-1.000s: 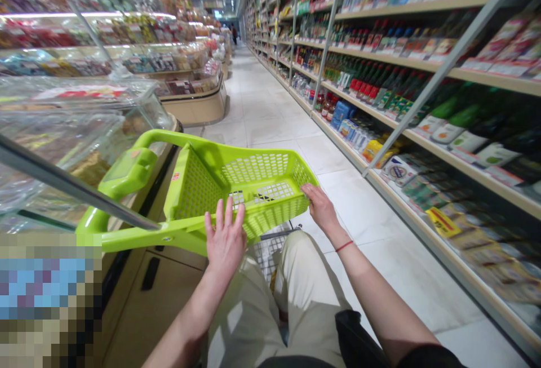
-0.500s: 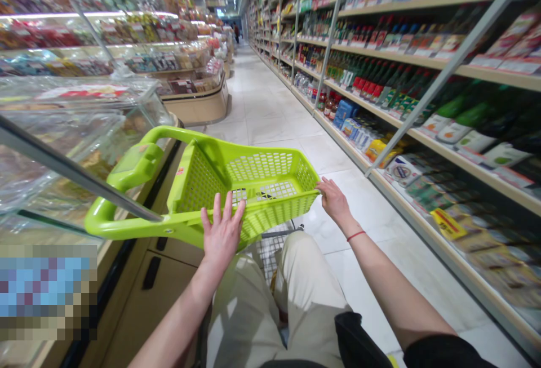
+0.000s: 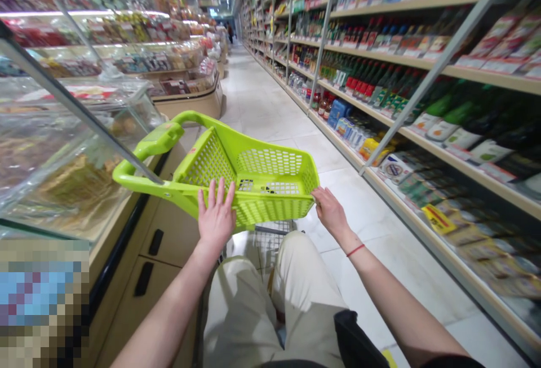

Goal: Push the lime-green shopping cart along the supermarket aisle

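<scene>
Lime-green plastic mesh basket (image 3: 270,207) sits above wire cart (image 3: 270,241). Left hand (image 3: 216,218) spread on front wall, grip open. Right hand (image 3: 332,213) at rim corner, pinch unclear. Looks light, stiff; take long handle (image 3: 156,140).

From here I can't read any label on the packages (image 3: 426,154) along the right shelving; they smear toward the near end. A pixelated block (image 3: 44,300) covers the near left corner. The figure (image 3: 230,32) far down the aisle is too small to make out. Khaki trousers (image 3: 240,311) hide most of the wire cart (image 3: 270,247), the fingertips of the right hand (image 3: 332,213) vanish behind the rim of the lime-green basket (image 3: 274,209), and the bottom edge cuts off a black bag (image 3: 355,342).
</scene>
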`<state>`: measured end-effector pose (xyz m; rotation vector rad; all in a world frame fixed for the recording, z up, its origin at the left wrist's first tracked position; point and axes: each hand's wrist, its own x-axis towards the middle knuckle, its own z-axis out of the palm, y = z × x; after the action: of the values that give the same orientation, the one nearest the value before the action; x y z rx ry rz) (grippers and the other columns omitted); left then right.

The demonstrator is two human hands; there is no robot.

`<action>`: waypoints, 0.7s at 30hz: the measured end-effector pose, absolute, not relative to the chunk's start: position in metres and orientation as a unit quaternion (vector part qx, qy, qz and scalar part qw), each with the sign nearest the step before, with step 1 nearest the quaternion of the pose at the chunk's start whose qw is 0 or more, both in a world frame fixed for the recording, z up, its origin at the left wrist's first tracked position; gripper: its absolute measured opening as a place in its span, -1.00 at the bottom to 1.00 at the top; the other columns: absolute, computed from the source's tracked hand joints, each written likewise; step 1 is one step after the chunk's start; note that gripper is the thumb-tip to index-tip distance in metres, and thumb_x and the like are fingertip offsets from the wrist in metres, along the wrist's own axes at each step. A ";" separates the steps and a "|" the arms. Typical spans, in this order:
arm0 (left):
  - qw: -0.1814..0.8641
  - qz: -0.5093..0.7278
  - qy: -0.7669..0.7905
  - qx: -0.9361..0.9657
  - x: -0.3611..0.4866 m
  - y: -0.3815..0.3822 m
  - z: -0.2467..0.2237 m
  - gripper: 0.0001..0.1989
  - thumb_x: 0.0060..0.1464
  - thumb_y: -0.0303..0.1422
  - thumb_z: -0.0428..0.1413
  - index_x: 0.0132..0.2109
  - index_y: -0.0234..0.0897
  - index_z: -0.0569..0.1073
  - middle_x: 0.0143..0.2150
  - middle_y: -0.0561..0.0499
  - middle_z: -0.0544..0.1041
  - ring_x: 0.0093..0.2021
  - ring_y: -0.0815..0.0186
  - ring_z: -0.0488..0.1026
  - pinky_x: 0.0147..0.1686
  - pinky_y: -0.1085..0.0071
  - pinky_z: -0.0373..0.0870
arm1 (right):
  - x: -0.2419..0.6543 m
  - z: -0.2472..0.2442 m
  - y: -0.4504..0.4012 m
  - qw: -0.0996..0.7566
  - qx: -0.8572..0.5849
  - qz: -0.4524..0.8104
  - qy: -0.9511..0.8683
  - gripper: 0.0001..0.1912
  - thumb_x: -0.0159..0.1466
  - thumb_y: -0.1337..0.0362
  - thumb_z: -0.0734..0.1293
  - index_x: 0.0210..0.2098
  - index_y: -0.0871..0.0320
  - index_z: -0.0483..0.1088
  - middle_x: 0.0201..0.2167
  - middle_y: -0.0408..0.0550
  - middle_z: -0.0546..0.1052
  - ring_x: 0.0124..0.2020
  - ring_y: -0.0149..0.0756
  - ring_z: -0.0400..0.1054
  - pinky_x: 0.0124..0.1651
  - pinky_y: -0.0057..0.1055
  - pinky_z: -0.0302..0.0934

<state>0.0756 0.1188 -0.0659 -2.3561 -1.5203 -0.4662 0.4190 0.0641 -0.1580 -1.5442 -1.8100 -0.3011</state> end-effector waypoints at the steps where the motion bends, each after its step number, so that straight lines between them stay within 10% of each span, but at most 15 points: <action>1: 0.143 -0.161 -0.528 -0.822 0.080 0.117 -0.066 -0.25 0.07 -0.40 0.04 0.40 -0.28 0.08 0.46 -0.19 -0.01 0.47 -0.03 -0.19 0.38 -0.18 -0.31 | 0.415 -0.158 0.062 0.361 -0.600 -0.118 -0.704 -0.54 0.20 0.56 0.16 0.02 0.21 0.45 0.04 0.13 0.55 0.19 -0.15 0.37 0.32 0.03 0.18; 21: 0.017 -0.129 -0.394 -0.910 0.141 0.098 -0.102 -0.17 -0.09 -0.58 -0.06 0.39 -0.50 0.00 0.33 -0.23 0.30 0.37 0.10 0.16 0.40 -0.03 -0.18 | 0.314 -0.154 0.056 0.315 -0.488 -0.108 -0.807 -0.49 0.34 0.52 0.12 0.26 0.24 0.27 0.15 0.19 0.47 0.26 -0.17 0.28 0.30 -0.05 0.22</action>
<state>0.1414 0.0983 -0.1020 -2.8274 -1.2228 -0.4021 0.3140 0.0565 -0.1542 -1.2852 -2.1273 -0.2849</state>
